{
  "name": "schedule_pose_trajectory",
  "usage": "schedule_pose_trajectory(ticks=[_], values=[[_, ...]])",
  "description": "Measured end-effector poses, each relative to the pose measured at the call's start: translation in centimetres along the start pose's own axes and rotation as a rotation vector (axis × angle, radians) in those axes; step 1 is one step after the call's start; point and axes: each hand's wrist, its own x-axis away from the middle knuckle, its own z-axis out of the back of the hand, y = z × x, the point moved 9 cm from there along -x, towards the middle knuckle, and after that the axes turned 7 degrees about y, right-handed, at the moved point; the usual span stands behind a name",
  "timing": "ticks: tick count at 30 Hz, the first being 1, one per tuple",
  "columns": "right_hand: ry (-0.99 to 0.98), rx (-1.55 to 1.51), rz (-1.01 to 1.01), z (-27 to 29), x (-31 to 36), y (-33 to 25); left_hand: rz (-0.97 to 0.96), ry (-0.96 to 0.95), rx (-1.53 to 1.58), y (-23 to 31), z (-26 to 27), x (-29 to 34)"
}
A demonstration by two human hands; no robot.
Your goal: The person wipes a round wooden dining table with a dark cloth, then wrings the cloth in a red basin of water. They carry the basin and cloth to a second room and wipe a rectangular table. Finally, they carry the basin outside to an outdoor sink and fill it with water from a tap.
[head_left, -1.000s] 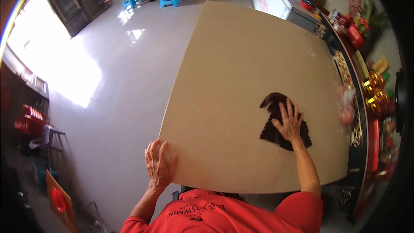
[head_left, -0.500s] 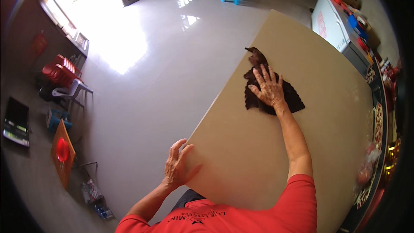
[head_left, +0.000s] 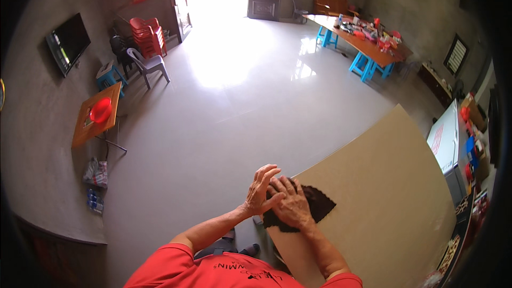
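A dark brown cloth [head_left: 319, 204] with a scalloped edge lies at the left edge of the tan tabletop [head_left: 373, 181]. Pressing down on it is my right hand [head_left: 290, 205], palm down, its fingers laid out flat over the fabric. My left hand [head_left: 261, 192] is raised just beside it at the table edge, fingers stretched upward and thumb pointing towards the right hand. Nothing shows in the left hand. Part of the cloth is hidden beneath the right hand, and I cannot tell whether the two hands touch.
A white chest freezer [head_left: 445, 133] with goods on top stands beyond the table at the right. At the far right is a cluttered wooden table [head_left: 352, 34] on blue stools [head_left: 361, 66]. Along the left are a grey chair [head_left: 149, 64], stacked red chairs [head_left: 149, 34] and a small table [head_left: 85, 133].
My right hand has drawn the cloth from the middle of the tabletop to its left edge. My left hand has lifted and come close to it. The view has swung up towards the doorway.
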Motion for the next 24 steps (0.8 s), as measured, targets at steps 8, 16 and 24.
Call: schedule_pose_trajectory(ticks=[8, 16, 24], values=[[0.202, -0.189, -0.110, 4.2, 6.0, -5.8, 0.286, -0.354, 0.089, -3.6, 1.3, 6.3], [0.576, -0.615, -0.970, 10.4, 12.7, 4.3, 0.445, -0.672, -0.132, -9.8, 10.4, 14.6], [0.072, 0.602, -1.019, 2.9, 11.5, 4.6, 0.704, -0.602, -0.326, -19.1, 24.8, 22.9]])
